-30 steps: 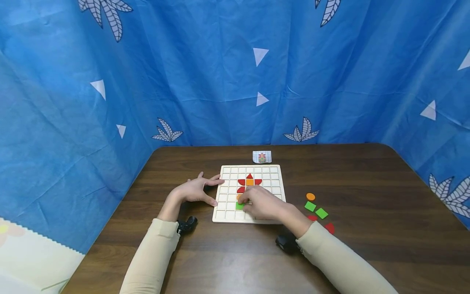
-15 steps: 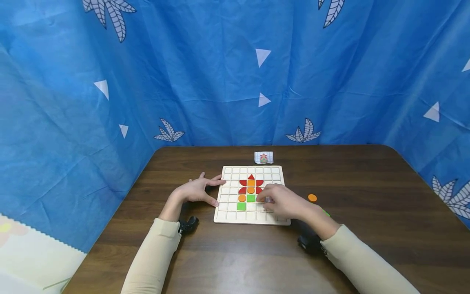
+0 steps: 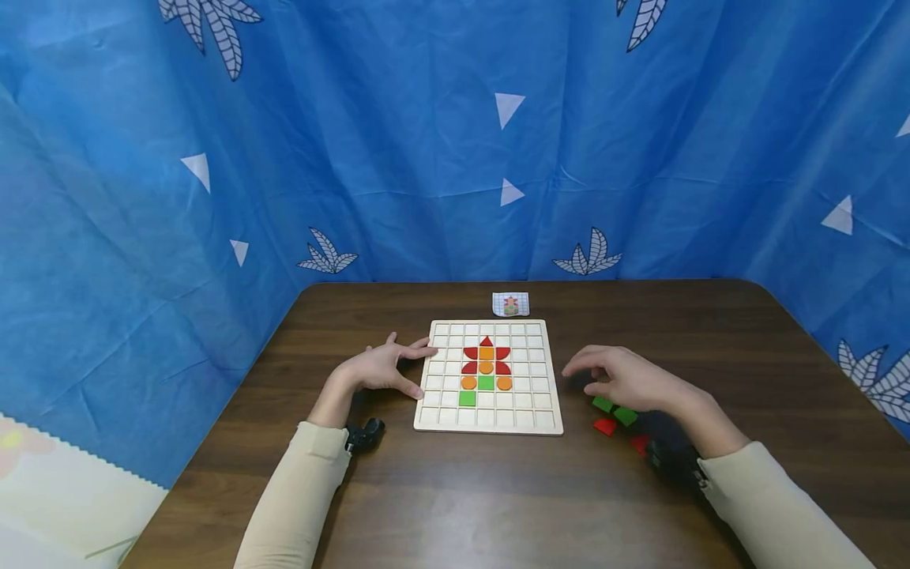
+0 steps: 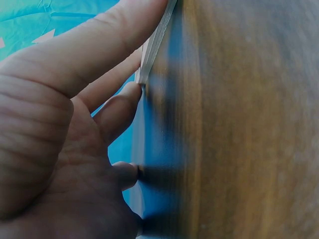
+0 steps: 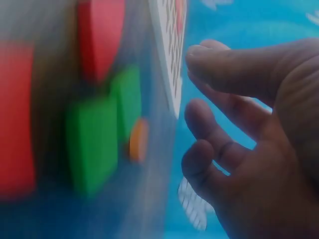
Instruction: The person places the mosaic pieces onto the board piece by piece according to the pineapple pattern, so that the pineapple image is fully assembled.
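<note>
A pale gridded board [image 3: 533, 411] lies on the table, bearing a figure of red, orange and green pieces. My left hand [image 3: 380, 367] rests at the board's left side, thumb and fingers spread along its edge. In the left wrist view the thumb and fingertips meet the board edge [image 4: 157, 45]. To the right of the board my right hand [image 3: 629, 379] hovers above loose pieces, fingers slightly bent with nothing between them. Below it lie two green squares [image 3: 626, 416] and red pieces [image 3: 605, 427]. A loose orange disc [image 5: 139, 139] shows in the right wrist view; the hand hides it from above.
Behind the board lies a small printed card [image 3: 510, 304] with a coloured figure on a grid. The dark wooden table [image 3: 455, 498] meets a blue patterned curtain [image 3: 455, 158] at its back and sides.
My right hand has moved from the board rightward to over the loose pieces. An orange disc now shows right of the upper green square, where the fingers were. The left hand stays put.
</note>
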{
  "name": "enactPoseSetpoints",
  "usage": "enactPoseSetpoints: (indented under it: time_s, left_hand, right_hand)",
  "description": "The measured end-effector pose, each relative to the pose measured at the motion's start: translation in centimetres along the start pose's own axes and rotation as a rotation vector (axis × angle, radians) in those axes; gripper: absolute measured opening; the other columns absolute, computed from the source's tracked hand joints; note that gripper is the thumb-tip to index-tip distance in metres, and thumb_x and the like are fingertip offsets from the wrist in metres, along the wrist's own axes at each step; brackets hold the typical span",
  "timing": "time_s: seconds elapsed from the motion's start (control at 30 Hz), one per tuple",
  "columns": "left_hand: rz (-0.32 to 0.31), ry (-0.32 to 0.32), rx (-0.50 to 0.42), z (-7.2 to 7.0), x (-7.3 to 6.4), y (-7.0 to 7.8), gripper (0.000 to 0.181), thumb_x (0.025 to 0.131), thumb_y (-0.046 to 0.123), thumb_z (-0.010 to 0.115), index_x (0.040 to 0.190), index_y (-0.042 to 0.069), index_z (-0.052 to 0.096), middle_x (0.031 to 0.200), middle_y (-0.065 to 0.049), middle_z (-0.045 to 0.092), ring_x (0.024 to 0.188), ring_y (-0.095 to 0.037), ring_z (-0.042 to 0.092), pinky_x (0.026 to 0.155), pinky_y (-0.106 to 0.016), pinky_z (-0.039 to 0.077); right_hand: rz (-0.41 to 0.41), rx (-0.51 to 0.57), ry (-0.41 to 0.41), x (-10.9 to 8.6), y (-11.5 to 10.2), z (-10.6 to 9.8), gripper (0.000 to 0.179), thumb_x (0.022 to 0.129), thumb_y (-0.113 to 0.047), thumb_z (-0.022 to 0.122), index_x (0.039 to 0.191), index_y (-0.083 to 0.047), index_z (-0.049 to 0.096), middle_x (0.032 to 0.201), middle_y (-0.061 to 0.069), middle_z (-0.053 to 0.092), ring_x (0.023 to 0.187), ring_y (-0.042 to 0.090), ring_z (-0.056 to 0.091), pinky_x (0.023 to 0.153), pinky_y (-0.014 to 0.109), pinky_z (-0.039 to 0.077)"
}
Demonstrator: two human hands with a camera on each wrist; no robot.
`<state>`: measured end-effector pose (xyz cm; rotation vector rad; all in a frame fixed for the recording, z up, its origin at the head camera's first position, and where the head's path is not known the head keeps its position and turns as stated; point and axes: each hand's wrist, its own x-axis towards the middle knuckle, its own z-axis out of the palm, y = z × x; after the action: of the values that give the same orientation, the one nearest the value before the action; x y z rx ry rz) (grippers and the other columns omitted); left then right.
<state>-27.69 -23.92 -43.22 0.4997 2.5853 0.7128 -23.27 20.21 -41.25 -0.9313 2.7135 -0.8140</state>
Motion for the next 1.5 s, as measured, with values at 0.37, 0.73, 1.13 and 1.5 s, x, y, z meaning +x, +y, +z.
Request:
enactPoseSetpoints:
  time_s: [0.37,0.73,1.13,1.5]
  left_hand:
    - [-0.014,0.007,-0.032,-0.1,-0.3,-0.3,0.087,0.077,0.044,0.089,0.154,0.037,0.048,0.171,0.005,0.026,0.158,-0.049,-0.011,0.112,-0.084,-0.008]
    - [-0.02,0.014,-0.034,-0.4,-0.4,-0.2,0.087,0.078,0.04,0.088,0.155,0.035,0.047,0.172,0.005,0.024,0.158,-0.047,-0.012,0.114,-0.082,-0.008]
    - [-0.015,-0.003,-0.019,-0.6,0.0,0.0,0.088,0.078,0.042,0.088,0.155,0.036,0.046,0.172,0.005,0.023,0.158,-0.048,-0.012,0.113,-0.083,-0.007]
    - [-0.025,-0.013,-0.02,-0.3,0.2,0.0,0.088,0.078,0.043,0.088,0.155,0.037,0.047,0.172,0.006,0.023,0.159,-0.046,-0.012,0.114,-0.082,-0.005]
  right_hand:
    - [0.019,-0.017,-0.036,-0.9,4.0,-1.5,0.036,0.091,0.001,0.073,0.124,-0.013,0.074,0.123,0.007,0.067,0.101,0.022,0.061,0.088,0.039,0.057]
    - [0.067,-0.043,-0.082,-0.4,4.5,-1.7,0.033,0.092,0.002,0.071,0.12,-0.013,0.076,0.117,0.005,0.066,0.097,0.02,0.059,0.087,0.041,0.057]
    - [0.098,-0.037,-0.071,-0.5,4.4,-1.5,0.022,0.096,-0.002,0.07,0.114,-0.013,0.074,0.113,0.004,0.065,0.098,0.02,0.06,0.093,0.046,0.057]
    - [0.137,-0.029,-0.078,-0.2,4.0,-1.0,0.02,0.099,-0.01,0.068,0.119,-0.008,0.07,0.113,0.006,0.067,0.096,0.019,0.058,0.09,0.043,0.056]
